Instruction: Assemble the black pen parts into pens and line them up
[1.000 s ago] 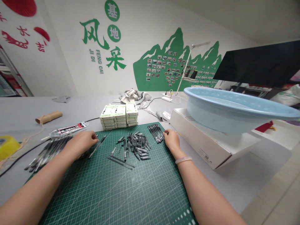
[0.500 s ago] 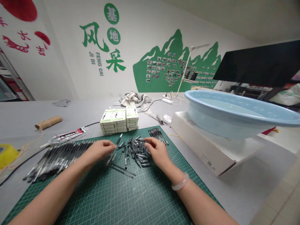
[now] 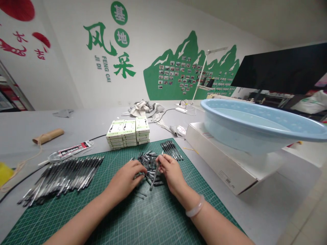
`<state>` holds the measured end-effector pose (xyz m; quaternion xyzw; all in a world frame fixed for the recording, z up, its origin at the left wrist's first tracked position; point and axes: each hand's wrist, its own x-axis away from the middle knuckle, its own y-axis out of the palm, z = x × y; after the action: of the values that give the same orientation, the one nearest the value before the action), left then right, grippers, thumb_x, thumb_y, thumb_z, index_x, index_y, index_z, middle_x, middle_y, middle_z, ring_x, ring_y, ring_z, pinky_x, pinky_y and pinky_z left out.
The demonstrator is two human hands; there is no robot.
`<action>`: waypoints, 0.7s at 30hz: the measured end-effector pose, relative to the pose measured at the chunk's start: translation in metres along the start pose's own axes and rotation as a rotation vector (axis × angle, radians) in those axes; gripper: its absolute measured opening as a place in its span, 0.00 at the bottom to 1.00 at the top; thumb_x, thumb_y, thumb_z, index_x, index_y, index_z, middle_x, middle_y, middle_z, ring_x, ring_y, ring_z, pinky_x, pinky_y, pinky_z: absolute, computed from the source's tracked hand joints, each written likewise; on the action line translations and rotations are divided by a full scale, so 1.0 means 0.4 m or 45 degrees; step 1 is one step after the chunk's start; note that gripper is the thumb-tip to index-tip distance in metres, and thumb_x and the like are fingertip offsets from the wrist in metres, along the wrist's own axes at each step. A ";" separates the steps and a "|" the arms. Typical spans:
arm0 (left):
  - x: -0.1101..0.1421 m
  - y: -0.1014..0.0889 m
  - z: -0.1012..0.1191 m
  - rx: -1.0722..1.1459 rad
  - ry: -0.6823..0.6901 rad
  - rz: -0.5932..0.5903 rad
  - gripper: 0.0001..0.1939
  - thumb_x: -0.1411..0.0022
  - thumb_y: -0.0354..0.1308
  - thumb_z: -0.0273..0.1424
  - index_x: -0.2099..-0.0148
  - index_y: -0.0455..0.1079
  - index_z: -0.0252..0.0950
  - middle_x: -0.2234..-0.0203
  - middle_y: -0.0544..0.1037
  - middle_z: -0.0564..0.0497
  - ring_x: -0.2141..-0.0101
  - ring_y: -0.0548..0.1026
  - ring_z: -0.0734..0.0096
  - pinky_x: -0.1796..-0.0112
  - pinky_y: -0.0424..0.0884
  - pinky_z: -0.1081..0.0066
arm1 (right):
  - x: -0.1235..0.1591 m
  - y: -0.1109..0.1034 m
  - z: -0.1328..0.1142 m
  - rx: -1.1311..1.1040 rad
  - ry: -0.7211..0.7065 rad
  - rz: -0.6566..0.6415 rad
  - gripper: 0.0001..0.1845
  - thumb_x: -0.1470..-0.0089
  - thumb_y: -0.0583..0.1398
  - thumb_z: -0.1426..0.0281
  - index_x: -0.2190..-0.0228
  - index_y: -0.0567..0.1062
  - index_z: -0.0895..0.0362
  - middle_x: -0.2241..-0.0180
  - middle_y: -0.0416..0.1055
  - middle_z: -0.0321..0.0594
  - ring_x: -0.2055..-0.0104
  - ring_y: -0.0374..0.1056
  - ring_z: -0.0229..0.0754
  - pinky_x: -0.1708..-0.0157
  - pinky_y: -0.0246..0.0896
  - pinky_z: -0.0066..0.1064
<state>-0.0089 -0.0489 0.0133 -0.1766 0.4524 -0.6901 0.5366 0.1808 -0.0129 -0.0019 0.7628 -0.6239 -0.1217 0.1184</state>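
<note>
My right fingers (image 3: pixel 165 162) pinch a slim pen piece (image 3: pixel 154 178), tilted over the green mat (image 3: pixel 158 221). My left fingers (image 3: pixel 137 167) curl at the dark pen parts (image 3: pixel 146 157); cannot tell if gripping.

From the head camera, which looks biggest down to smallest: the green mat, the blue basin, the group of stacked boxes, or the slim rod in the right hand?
1. Green mat, partly covered
2. Blue basin
3. Stacked boxes
4. Slim rod in the right hand
</note>
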 end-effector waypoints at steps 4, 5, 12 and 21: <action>0.004 0.037 -0.008 -0.222 0.185 -0.087 0.13 0.38 0.55 0.25 0.54 0.74 0.45 0.58 0.74 0.49 0.56 0.70 0.63 0.57 0.67 0.66 | -0.012 -0.018 0.000 -0.007 -0.017 0.090 0.21 0.50 0.64 0.52 0.75 0.72 0.58 0.80 0.60 0.31 0.78 0.52 0.32 0.78 0.45 0.25; 0.004 0.042 -0.005 -0.265 0.194 -0.097 0.13 0.38 0.55 0.25 0.54 0.74 0.44 0.58 0.73 0.49 0.56 0.70 0.63 0.58 0.67 0.66 | -0.013 -0.020 0.000 -0.006 -0.012 0.090 0.21 0.50 0.64 0.52 0.75 0.71 0.58 0.80 0.59 0.31 0.78 0.52 0.32 0.78 0.44 0.25; 0.007 0.034 0.009 -0.551 0.355 -0.114 0.08 0.35 0.52 0.25 0.59 0.72 0.41 0.60 0.73 0.49 0.61 0.70 0.64 0.64 0.66 0.67 | -0.010 -0.016 -0.003 0.040 -0.023 0.048 0.21 0.51 0.64 0.52 0.74 0.72 0.58 0.80 0.59 0.30 0.78 0.53 0.33 0.77 0.45 0.26; 0.011 0.042 -0.013 -0.460 0.383 -0.017 0.08 0.40 0.51 0.23 0.60 0.69 0.37 0.66 0.75 0.47 0.63 0.71 0.62 0.62 0.67 0.65 | -0.006 -0.012 -0.011 0.093 -0.020 -0.115 0.22 0.45 0.58 0.50 0.68 0.73 0.57 0.82 0.62 0.30 0.80 0.61 0.34 0.77 0.52 0.26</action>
<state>-0.0044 -0.0509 -0.0044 -0.1680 0.6421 -0.6202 0.4182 0.1864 -0.0097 0.0008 0.7931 -0.5937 -0.1101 0.0799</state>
